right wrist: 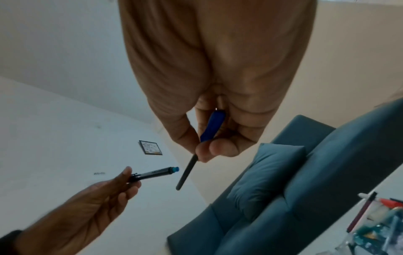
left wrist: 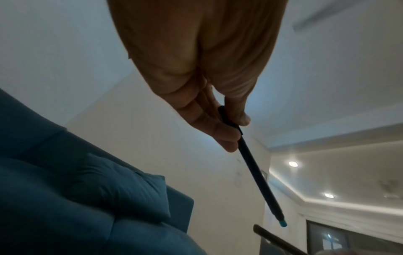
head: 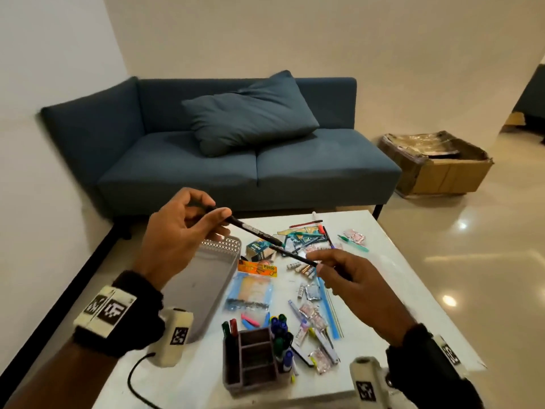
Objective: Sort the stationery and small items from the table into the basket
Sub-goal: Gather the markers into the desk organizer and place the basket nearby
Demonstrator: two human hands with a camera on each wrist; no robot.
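Your left hand (head: pixel 177 231) is pinching the capped end of a black pen (head: pixel 253 231) between thumb and fingertips, raised above the counter (head: pixel 413 290) at centre frame in the head view. The pen is slanting down toward the right, and the left wrist view is showing a teal tip (left wrist: pixel 282 223) at its free end.

Your right hand (head: pixel 354 284) is gripping a second thin dark pen (head: pixel 295 256) with thumb and curled fingers. In the right wrist view that pen is showing a blue section (right wrist: pixel 212 126) inside the grip and a dark shaft below it. The two pens are lying nearly end to end in the head view; the right wrist view is showing their tips near each other but apart.

The grey basket (head: pixel 218 252) is sitting on the counter just below your left hand, left of centre; its floor is looking bare where visible, though your left forearm is covering part of it.

Loose stationery is lying spread over the counter right of the basket: packets (head: pixel 250 290), small batteries (head: pixel 300 268), a blue ruler (head: pixel 327 308), a green pen (head: pixel 354 243) at upper right of the pile. A brown desk organiser (head: pixel 253 358) is standing at lower centre with markers (head: pixel 280 326) upright in its right side.

Beyond the counter, a blue sofa (head: pixel 206 154) with a cushion (head: pixel 250 116) is filling the upper middle, and a cardboard box (head: pixel 442 169) is resting on the floor at right.
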